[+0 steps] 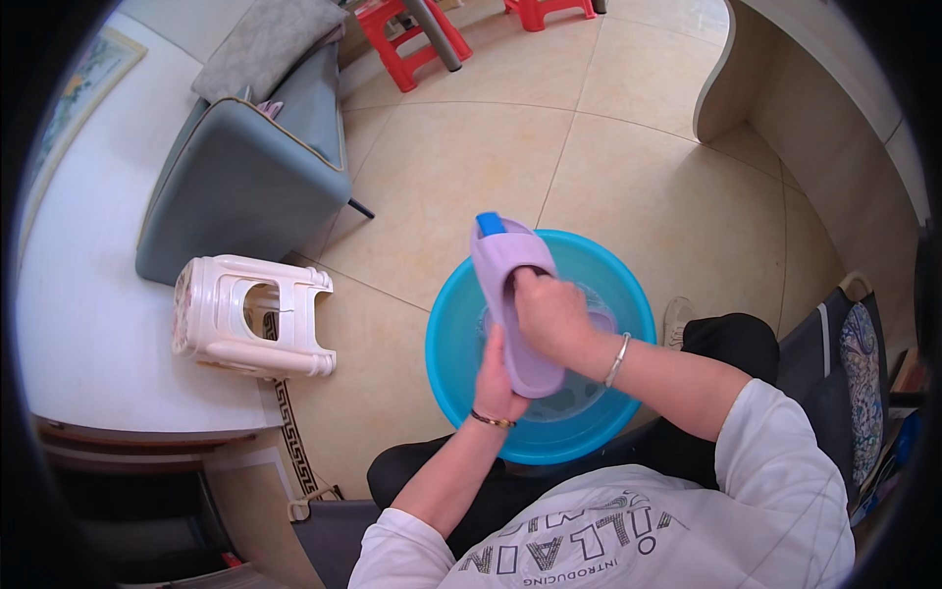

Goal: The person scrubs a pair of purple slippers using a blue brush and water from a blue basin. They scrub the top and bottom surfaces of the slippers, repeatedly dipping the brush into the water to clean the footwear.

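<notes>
A light purple slide slipper is held above a round turquoise basin. My left hand grips the slipper's edge near its heel end, from the left and below. The fingers of my right hand reach under the slipper's strap. At the toe end, beyond the strap, the end of a blue object sticks out; the rest of it is hidden by the strap, so whether my right hand holds it cannot be seen. Soapy-looking water lies in the basin, with another purple thing partly hidden behind my right wrist.
A pale pink plastic stool lies on its side at the left, in front of a blue-grey upholstered seat. Red plastic stools stand at the far edge of the tiled floor. A curved cabinet panel rises at the right.
</notes>
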`<act>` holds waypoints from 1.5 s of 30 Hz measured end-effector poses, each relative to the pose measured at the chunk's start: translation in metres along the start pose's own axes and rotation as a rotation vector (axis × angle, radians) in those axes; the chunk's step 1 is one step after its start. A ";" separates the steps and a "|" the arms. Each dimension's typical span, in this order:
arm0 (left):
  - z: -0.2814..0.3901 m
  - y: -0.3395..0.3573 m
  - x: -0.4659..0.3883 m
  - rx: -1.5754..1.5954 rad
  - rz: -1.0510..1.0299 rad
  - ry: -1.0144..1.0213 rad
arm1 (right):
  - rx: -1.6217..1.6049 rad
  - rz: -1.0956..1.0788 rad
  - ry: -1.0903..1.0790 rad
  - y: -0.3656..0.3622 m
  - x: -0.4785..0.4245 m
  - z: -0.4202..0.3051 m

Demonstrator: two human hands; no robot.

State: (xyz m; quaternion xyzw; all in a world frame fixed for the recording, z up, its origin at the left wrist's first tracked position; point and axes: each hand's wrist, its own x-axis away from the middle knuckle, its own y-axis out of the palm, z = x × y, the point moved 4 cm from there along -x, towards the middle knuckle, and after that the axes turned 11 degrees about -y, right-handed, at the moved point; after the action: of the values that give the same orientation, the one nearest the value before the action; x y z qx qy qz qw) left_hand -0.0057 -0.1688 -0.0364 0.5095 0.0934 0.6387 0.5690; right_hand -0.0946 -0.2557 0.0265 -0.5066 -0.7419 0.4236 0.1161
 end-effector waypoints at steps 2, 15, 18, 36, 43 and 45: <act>-0.007 0.007 -0.003 -0.009 -0.014 0.057 | -0.118 -0.012 0.020 0.008 0.000 0.010; 0.044 -0.020 -0.003 0.102 -0.048 0.129 | -0.528 -0.141 -0.182 -0.005 0.002 -0.007; 0.053 -0.031 -0.006 0.136 -0.099 0.138 | -0.530 -0.181 -0.235 -0.015 0.009 -0.015; 0.067 -0.027 -0.011 0.012 -0.113 0.233 | 0.043 -0.208 -0.378 -0.005 0.038 -0.021; 0.043 -0.012 -0.006 -0.084 0.080 0.316 | 0.163 -0.164 -0.280 0.016 0.022 -0.009; 0.042 -0.017 -0.008 -0.146 0.090 0.341 | 0.147 -0.152 -0.281 0.018 0.024 -0.008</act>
State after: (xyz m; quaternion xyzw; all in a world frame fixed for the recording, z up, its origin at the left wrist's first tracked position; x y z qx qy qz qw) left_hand 0.0356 -0.1893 -0.0331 0.3549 0.1192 0.7458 0.5510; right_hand -0.0887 -0.2292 0.0118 -0.3748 -0.7541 0.5334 0.0799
